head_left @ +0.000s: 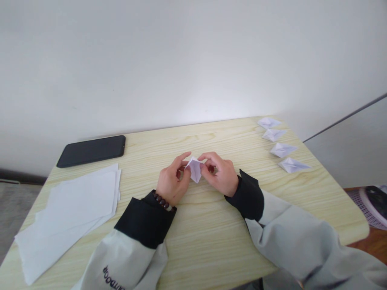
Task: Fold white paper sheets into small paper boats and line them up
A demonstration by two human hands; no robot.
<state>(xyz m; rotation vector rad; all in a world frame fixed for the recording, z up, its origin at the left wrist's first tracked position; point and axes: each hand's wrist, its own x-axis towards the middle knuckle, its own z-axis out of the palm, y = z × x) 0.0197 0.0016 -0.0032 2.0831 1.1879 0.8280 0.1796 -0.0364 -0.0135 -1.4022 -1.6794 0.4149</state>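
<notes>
Between my two hands is a small piece of folded white paper (196, 169), held just over the middle of the table. My left hand (173, 180) pinches its left edge between thumb and fingers. On the other side, my right hand (220, 173) grips the right edge in the same way. The paper has a pointed top and a narrow lower tip that faces me. Some fingertips are hidden behind the paper.
A light wooden table (199, 233) stands against a white wall. At left lie a stack of white paper sheets (81, 197) and a black phone (91, 151). Several folded paper shapes (283, 150) line the right side. A purple basket (365, 207) stands beyond the right edge.
</notes>
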